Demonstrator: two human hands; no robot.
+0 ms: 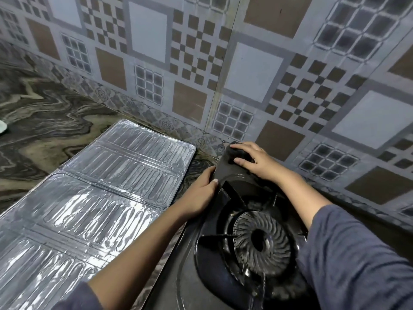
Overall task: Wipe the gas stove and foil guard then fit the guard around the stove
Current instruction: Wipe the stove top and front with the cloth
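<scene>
The gas stove (190, 278) sits on the marbled worktop (44, 121) at the right, its far corner close to the patterned tiled wall (245, 74); the black pan support and ribbed round burner (261, 240) are in place on it. The right hand (257, 162) rests on that far corner, its fingers (248, 148) curved together over a dark wiping pad (233, 151) and the thumb tucked against the pad's near side, so the pad is held down on the stove top. The left hand (201, 193) holds the stove's left edge; the thumb lies on the top surface, and the other fingers are folded down the side where I cannot see their tips. The foil guard (89, 198) lies flat and unfolded on the worktop just left of the stove, its ribbed silver panels running from the wall towards the near edge; its right border passes under the left forearm. Both arms wear blue-grey sleeves (357, 253); something small and white (2, 128) shows at the far left edge.
</scene>
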